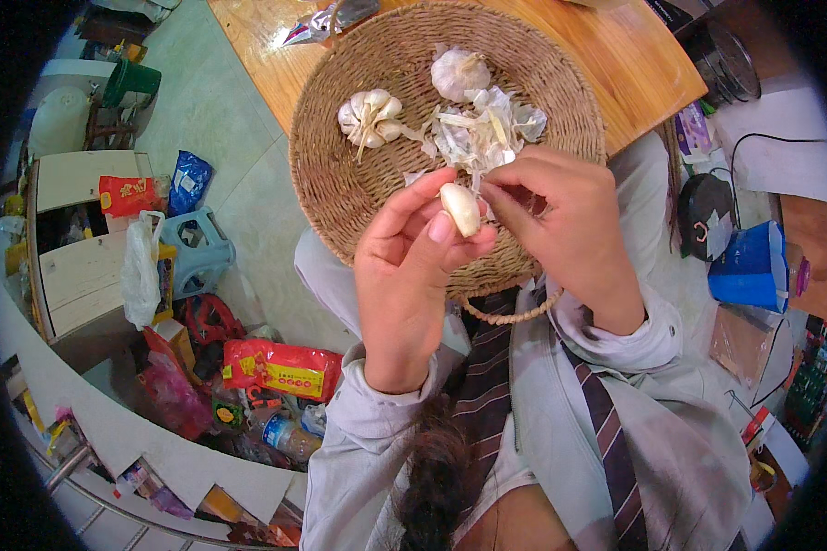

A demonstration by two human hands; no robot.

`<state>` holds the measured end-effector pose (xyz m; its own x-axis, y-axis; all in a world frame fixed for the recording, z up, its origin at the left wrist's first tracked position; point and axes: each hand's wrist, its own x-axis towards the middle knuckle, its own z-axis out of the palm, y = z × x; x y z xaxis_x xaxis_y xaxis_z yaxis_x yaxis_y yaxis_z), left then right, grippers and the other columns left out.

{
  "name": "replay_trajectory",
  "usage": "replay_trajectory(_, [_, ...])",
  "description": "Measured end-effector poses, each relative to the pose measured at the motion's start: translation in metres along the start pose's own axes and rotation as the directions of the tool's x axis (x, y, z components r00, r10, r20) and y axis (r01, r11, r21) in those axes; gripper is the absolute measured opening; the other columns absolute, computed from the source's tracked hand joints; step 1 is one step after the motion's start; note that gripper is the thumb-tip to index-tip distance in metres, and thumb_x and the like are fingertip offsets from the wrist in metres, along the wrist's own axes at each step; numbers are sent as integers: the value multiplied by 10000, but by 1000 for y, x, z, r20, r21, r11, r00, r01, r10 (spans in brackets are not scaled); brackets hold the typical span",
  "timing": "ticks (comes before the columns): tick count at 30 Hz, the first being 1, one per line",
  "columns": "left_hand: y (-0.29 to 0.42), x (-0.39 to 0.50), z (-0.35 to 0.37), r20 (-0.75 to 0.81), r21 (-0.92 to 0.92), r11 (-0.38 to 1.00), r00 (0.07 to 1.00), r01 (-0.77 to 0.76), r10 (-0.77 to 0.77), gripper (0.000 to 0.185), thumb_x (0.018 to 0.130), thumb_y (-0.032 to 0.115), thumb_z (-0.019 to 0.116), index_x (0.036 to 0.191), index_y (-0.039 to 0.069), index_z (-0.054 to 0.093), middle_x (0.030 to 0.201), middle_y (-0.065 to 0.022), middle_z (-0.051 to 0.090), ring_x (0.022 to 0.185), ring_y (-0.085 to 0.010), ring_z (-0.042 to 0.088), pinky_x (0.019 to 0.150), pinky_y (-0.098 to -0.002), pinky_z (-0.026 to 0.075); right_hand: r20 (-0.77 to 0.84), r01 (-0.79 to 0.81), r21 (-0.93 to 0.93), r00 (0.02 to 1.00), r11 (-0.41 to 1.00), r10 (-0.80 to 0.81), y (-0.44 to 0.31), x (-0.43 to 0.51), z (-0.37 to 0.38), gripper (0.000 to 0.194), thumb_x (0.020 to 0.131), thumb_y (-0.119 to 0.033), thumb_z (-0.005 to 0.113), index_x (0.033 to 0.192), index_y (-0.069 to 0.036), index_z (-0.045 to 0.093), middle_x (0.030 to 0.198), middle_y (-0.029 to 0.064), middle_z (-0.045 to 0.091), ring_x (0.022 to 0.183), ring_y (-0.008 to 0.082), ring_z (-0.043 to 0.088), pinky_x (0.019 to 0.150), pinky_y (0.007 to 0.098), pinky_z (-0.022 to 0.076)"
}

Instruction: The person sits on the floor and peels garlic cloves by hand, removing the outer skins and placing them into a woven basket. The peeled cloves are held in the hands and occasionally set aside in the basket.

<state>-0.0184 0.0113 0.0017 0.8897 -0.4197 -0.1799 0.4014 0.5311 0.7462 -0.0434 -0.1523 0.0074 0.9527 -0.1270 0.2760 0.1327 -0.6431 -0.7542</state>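
My left hand (413, 268) holds a peeled garlic clove (460, 209) between its thumb and fingers, above the near part of a round woven basket (317, 158). Just right of the clove is my right hand (558, 213), thumb and forefinger pinched together at a thin whitish shred of garlic skin (477, 183). How much of the shred lies between the fingertips is hidden. Inside the basket are a garlic bulb with its cloves showing (371, 113), a bulb still in its skin (459, 73) and a heap of loose papery skins (479, 131).
The basket rests partly on a wooden table (651, 76) and reaches over my lap; its rope handle (513, 317) hangs nearest me. A foil packet (327, 24) lies on the table. At left stand a light-blue plastic stool (196, 251) and a red packet (282, 368); at right, a blue container (748, 268).
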Motion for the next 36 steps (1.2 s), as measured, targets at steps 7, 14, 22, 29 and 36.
replay_trajectory(7, [-1, 1, -6, 47, -129, 991, 998, 34, -29, 333, 963, 93, 588, 1260, -48, 533, 1071, -141, 661, 912, -212, 676, 823, -354, 583, -214, 208, 57, 958, 976, -192, -3, 2, 3, 177, 719, -12, 738, 892, -33, 707, 801, 83, 657, 719, 269, 638, 628, 345, 506])
replay_trajectory(14, [-6, 2, 1, -25, -68, 993, 995, -94, 93, 303, 947, 70, 607, 1222, -39, 539, 1093, -133, 654, 953, -196, 665, 838, -344, 577, -234, 386, 18, 898, 922, -372, -13, 0, -5, 213, 670, -8, 771, 869, -32, 702, 793, 56, 646, 684, 228, 618, 575, 322, 496])
replay_trajectory(22, [-8, 1, 1, -38, -21, 990, 989, -143, 142, 316, 904, 41, 663, 1189, -51, 564, 1067, -132, 677, 947, -171, 662, 831, -314, 565, -264, 425, -85, 863, 901, -432, -19, -2, -1, 265, 600, 80, 777, 849, 14, 717, 775, 88, 649, 653, 236, 615, 547, 299, 473])
replay_trajectory(29, [-9, 0, 7, -71, 29, 981, 979, -190, 191, 301, 880, 17, 684, 1158, -50, 592, 1053, -125, 682, 931, -169, 663, 823, -297, 551, -265, 427, -166, 849, 889, -457, -19, -5, 0, 230, 601, 108, 752, 801, 18, 684, 732, 87, 628, 621, 236, 603, 525, 291, 471])
replay_trajectory(36, [-12, 2, 10, -91, 37, 985, 981, -170, 173, 299, 885, 17, 674, 1165, -50, 595, 1042, -114, 679, 937, -153, 652, 820, -291, 551, -301, 432, -166, 834, 887, -462, -16, -1, 0, 239, 593, 115, 742, 792, 7, 666, 711, 82, 618, 606, 240, 590, 530, 307, 466])
